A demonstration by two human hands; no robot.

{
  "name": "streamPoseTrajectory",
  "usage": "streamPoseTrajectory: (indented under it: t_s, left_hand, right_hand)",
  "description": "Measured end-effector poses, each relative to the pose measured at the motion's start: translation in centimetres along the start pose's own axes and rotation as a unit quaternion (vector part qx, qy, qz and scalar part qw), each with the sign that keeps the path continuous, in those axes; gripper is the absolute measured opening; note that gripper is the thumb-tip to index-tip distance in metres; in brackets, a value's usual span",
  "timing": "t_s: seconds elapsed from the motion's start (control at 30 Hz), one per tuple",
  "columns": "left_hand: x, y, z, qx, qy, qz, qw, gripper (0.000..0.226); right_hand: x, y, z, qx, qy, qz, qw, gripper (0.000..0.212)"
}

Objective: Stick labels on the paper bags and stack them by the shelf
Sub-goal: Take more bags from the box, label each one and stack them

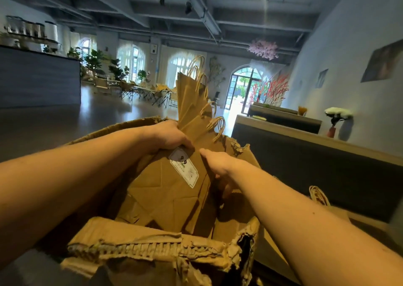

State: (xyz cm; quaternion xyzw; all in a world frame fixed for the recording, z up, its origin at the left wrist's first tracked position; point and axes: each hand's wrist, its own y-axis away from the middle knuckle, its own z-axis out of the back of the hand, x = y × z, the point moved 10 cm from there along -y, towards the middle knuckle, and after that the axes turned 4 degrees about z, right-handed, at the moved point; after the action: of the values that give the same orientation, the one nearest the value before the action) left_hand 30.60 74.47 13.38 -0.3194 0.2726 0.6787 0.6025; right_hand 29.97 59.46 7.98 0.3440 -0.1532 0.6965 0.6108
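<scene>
Torn brown cardboard box (152,248) holds a bundle of flat brown paper bags with twine handles (170,196), front one bearing a white label (185,170); left grip (172,136) clasps the bundle, right grip (218,163) pinches its edge.

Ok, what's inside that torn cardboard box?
Flat brown paper bags sit in the cardboard box, handles up; the front one carries a white label. The bags cover the box floor, so anything beneath is hidden.

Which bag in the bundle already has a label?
The front bag, facing the camera: a white label sits just below the left hand. The bags behind show only brown paper.
</scene>
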Motion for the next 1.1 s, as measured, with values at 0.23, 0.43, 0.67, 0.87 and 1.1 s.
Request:
streamPoseTrajectory:
  t_s: [0.23, 0.43, 0.67, 0.87, 1.1]
  left_hand:
    - [-8.0, 3.9, 6.1, -0.100, 0.080, -0.073, 0.989, 0.039]
    - [-15.0, 10.6, 6.4, -0.059, 0.191, -0.119, 0.973, 0.048]
    - [-21.0, 18.8, -2.8, 0.044, 0.269, -0.154, 0.950, 0.025]
    - [-21.9, 24.5, -15.9, 0.158, 0.236, -0.112, 0.952, 0.028]
    - [-20.1, 33.0, -33.1, 0.289, 0.214, -0.046, 0.932, 0.019]
  right_hand:
    - [1.6, 3.0, 5.6, -0.188, -0.365, 0.081, 0.908, 0.076]
    - [1.5, 12.0, 13.4, -0.228, -0.431, 0.173, 0.856, 0.081]
    - [-6.9, 23.9, 19.3, -0.261, -0.375, 0.166, 0.874, 0.064]
    - [-19.2, 32.3, 20.4, -0.320, -0.342, 0.087, 0.879, 0.059]
    - [-36.5, 41.8, 18.2, -0.358, -0.312, -0.033, 0.879, 0.054]
